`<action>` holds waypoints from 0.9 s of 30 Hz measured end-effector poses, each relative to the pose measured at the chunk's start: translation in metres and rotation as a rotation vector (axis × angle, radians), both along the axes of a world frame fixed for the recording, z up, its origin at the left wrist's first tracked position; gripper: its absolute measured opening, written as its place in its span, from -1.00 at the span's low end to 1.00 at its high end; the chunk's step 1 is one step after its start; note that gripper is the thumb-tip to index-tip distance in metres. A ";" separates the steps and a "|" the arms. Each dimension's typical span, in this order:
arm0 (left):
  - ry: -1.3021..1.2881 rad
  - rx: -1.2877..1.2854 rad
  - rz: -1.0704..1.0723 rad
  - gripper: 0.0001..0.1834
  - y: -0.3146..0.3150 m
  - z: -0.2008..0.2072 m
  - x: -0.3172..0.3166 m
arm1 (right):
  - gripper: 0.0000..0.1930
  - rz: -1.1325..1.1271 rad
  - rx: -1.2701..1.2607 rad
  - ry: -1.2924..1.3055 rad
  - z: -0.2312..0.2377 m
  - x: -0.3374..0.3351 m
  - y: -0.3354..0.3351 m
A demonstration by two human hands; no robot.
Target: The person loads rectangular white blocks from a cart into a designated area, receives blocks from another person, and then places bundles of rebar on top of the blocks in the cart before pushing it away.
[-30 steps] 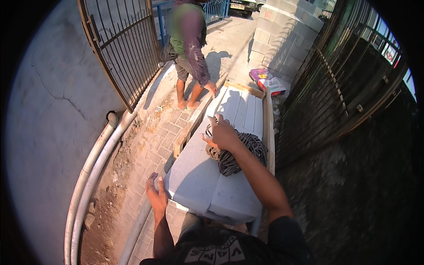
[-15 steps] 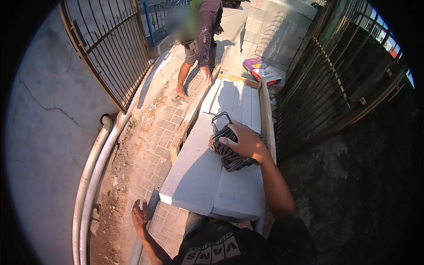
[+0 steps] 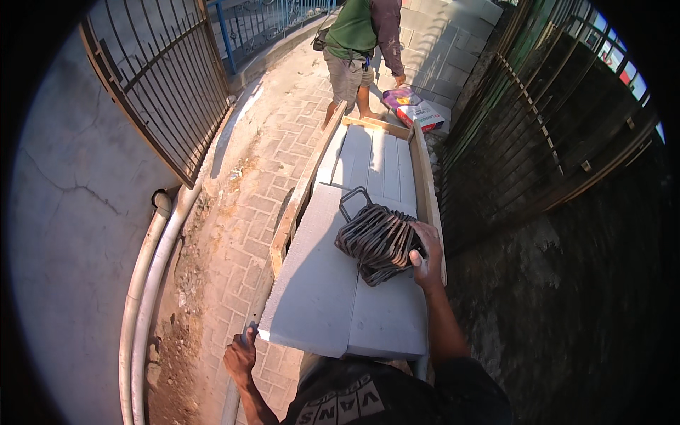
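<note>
A bundle of dark, bent steel rebar stirrups (image 3: 379,237) lies on pale lightweight concrete blocks (image 3: 312,283) stacked in a wooden-sided cart (image 3: 301,191). My right hand (image 3: 429,258) cups the bundle's right end, its fingers bent over the rods and its thumb on the near side. One stirrup sticks out at the bundle's upper left. Beside the blocks' near left corner, my left hand (image 3: 241,358) is curled around the cart's grey handle bar (image 3: 231,404). Its fingers are partly hidden, with the thumb pointing up.
Ahead, a person in a green and dark top (image 3: 350,32) stands beside a purple and white bag (image 3: 414,110) near a grey block wall (image 3: 443,49). Barred metal gates (image 3: 156,78) flank the brick path (image 3: 248,234). Pale pipes (image 3: 152,283) run along the left wall.
My right hand has slid from the top of the stirrups to their right end. My left hand has closed at the handle bar. The person ahead has moved right, reaching toward the bag.
</note>
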State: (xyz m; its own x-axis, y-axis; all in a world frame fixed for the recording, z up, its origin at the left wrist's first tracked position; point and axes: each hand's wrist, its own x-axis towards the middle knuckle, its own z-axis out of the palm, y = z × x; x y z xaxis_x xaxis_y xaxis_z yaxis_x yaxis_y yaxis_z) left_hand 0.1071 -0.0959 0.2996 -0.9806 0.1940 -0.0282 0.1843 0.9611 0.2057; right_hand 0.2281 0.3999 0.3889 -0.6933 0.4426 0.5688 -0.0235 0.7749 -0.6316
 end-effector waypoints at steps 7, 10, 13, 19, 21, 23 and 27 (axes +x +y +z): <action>0.255 -0.101 -0.086 -0.49 0.002 -0.008 0.001 | -0.44 -0.265 0.129 0.092 -0.006 -0.079 -0.047; 0.260 -0.113 -0.080 -0.51 -0.001 -0.006 0.003 | -0.32 -0.253 0.206 -0.167 0.006 -0.105 -0.089; 0.289 -0.128 -0.083 -0.52 0.001 -0.006 0.004 | -0.22 -0.184 0.462 -0.151 0.003 -0.122 -0.111; 0.260 -0.129 -0.063 -0.50 0.005 -0.004 0.002 | -0.16 -0.139 0.443 -0.201 -0.006 -0.121 -0.113; 0.310 -0.105 -0.072 -0.50 0.002 -0.008 0.004 | -0.13 -0.116 0.431 -0.184 -0.009 -0.119 -0.112; 0.278 -0.099 -0.051 -0.48 0.000 -0.011 0.004 | -0.11 -0.095 0.423 -0.166 -0.010 -0.117 -0.111; 0.198 -0.074 -0.030 -0.47 0.003 -0.004 0.002 | -0.09 -0.047 0.393 -0.174 -0.005 -0.107 -0.115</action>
State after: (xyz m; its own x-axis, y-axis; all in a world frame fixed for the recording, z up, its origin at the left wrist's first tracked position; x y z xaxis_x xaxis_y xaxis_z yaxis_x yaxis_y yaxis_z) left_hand 0.1090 -0.0929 0.2954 -0.9621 0.2279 0.1496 0.2430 0.9657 0.0916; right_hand 0.1210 0.2854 0.3839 -0.7780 0.2492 0.5767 0.0987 0.9550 -0.2796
